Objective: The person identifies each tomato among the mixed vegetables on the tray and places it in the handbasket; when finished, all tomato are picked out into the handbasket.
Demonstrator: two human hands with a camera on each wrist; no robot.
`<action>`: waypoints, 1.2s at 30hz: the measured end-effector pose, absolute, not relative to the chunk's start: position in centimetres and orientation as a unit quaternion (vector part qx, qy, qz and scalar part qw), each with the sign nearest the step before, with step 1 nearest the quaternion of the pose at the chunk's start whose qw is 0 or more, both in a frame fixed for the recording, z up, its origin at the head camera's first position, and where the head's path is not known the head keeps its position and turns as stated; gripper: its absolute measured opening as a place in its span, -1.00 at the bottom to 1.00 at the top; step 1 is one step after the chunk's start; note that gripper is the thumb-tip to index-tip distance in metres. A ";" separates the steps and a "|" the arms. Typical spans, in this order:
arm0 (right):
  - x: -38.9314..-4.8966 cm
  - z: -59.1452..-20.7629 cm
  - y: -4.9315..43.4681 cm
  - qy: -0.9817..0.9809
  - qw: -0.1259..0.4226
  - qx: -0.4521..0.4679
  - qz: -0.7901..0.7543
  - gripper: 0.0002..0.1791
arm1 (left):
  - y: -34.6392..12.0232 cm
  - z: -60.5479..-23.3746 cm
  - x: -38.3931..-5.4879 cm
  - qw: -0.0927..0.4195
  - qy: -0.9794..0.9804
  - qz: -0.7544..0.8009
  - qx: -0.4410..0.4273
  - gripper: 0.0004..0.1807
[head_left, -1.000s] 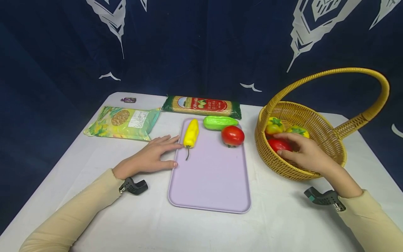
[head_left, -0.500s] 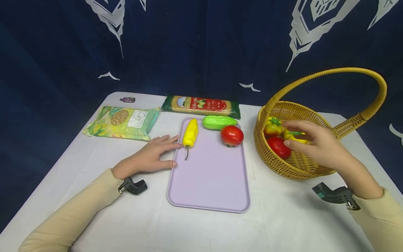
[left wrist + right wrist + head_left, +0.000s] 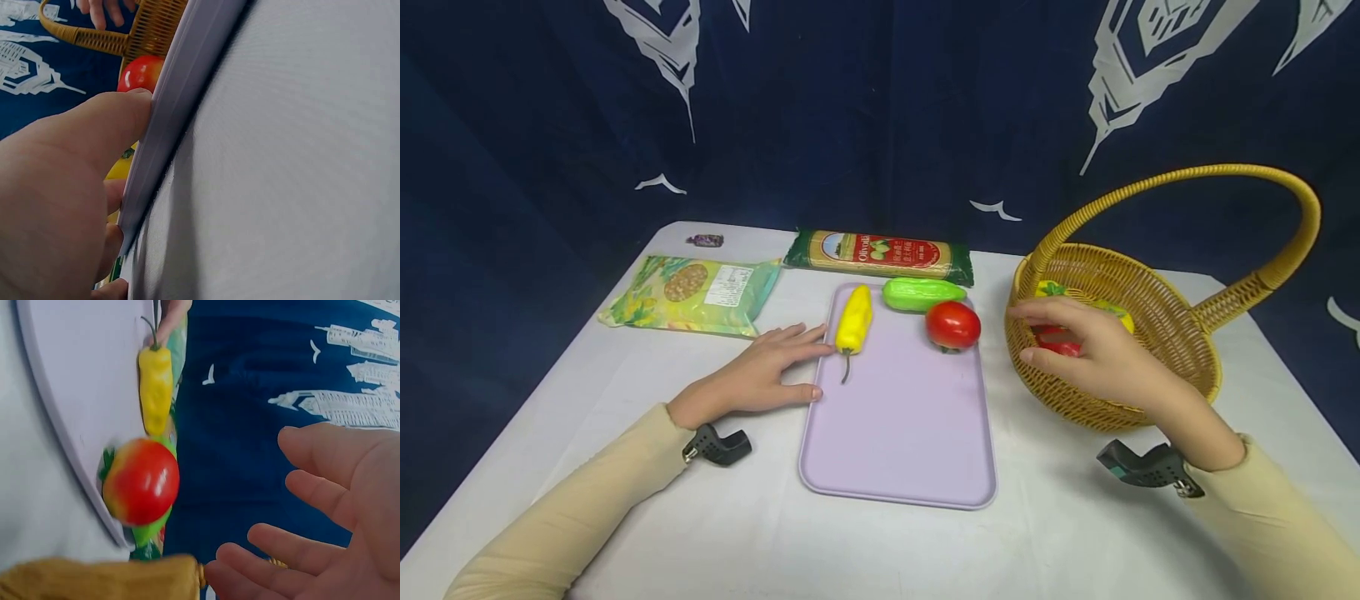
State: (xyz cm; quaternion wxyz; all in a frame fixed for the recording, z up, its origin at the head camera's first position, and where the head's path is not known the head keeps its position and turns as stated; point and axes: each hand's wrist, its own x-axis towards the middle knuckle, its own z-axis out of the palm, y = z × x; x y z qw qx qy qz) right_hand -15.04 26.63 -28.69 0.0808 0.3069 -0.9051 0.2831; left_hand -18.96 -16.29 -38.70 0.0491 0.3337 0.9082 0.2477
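My left hand (image 3: pixel 767 367) lies with relaxed fingers at the left rim of the lilac tray (image 3: pixel 902 433); in the left wrist view its thumb (image 3: pixel 134 103) touches that rim. On the tray sit a yellow pepper (image 3: pixel 854 321), a red tomato (image 3: pixel 953 325) and a green elongated vegetable (image 3: pixel 925 294). Over the wicker basket (image 3: pixel 1052 396) my right hand (image 3: pixel 1097 350) hovers, its fingertips at the basket's left rim. Nothing shows between its spread fingers in the right wrist view. Partly hidden beneath it are a red tomato (image 3: pixel 1066 347) and two yellow-green vegetables (image 3: pixel 1051 288).
Behind the tray lies a spaghetti packet (image 3: pixel 887 254). A green bag (image 3: pixel 692 292) with a picture of beans is at the left, and a small purple item (image 3: pixel 705 240) lies at the far left corner. The basket's tall handle (image 3: pixel 1187 172) arches above it. A dark blue curtain (image 3: pixel 880 125) hangs behind.
My right hand came away from the red tomato in the basket, drew back right, then moved left to the basket's left rim. My left hand has stayed in place.
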 end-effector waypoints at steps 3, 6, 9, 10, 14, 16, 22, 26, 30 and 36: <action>-15.3 -29.1 25.7 -0.905 0.066 0.301 0.292 -0.47 | -16.3 -38.7 -19.0 0.049 0.908 0.248 0.334 -0.31; -15.6 -29.4 24.7 -0.911 0.059 0.292 0.286 -0.46 | -16.3 -38.7 -19.0 0.048 0.908 0.248 0.335 -0.31; -16.0 -29.9 23.9 -0.916 0.052 0.282 0.281 -0.45 | -16.3 -38.7 -19.0 0.047 0.907 0.249 0.335 -0.31; -16.2 -30.0 23.7 -0.917 0.051 0.279 0.281 -0.45 | -16.3 -38.7 -19.0 0.047 0.908 0.249 0.335 -0.31; -16.9 -30.8 22.7 -0.920 0.031 0.264 0.287 -0.42 | -16.3 -38.8 -19.1 0.047 0.908 0.247 0.335 -0.31; -17.1 -31.1 22.3 -0.922 0.017 0.255 0.291 -0.40 | -16.4 -38.8 -19.1 0.047 0.908 0.247 0.336 -0.31; -17.9 -32.0 20.8 -0.933 -0.009 0.227 0.280 -0.34 | -16.3 -38.9 -19.1 0.047 0.907 0.250 0.337 -0.31; -18.5 -32.8 20.1 -0.940 -0.019 0.205 0.271 -0.28 | -16.3 -38.9 -19.1 0.046 0.907 0.248 0.337 -0.31; -19.0 -33.8 19.8 -0.944 -0.023 0.186 0.272 -0.22 | -16.3 -38.9 -19.0 0.045 0.907 0.246 0.339 -0.31; -19.5 -34.4 19.4 -0.946 -0.028 0.170 0.276 -0.23 | -16.4 -38.9 -19.1 0.043 0.907 0.243 0.340 -0.31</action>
